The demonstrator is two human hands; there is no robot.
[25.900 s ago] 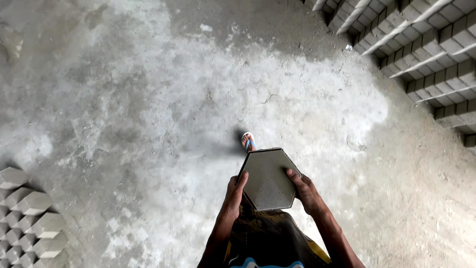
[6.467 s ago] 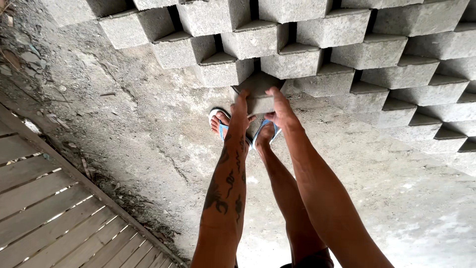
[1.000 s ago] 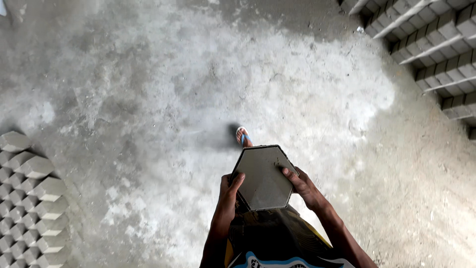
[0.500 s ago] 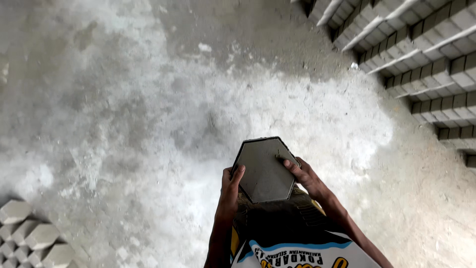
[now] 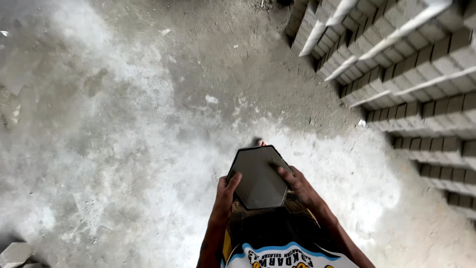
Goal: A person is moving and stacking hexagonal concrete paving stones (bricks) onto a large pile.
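— What's being carried?
— A dark hexagonal mould [image 5: 259, 176], held at the waist; left hand [image 5: 225, 191] and right hand [image 5: 297, 184] clasp its sides, fingers curled over.
— Beyond?
— Pale concrete floor [image 5: 124, 124], then stacked grey blocks [image 5: 416, 64] far right.

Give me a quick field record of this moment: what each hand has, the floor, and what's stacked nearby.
held item: dark hexagonal mould, filled flush with grey mix, carried level at waist
left hand: grips the mould's left edge, thumb on the rim
right hand: grips the right edge, fingers over the top
floor: rough concrete with pale dusty patches
stacked nearby: rows of grey blocks, upper right
foot: tip showing just beyond the mould
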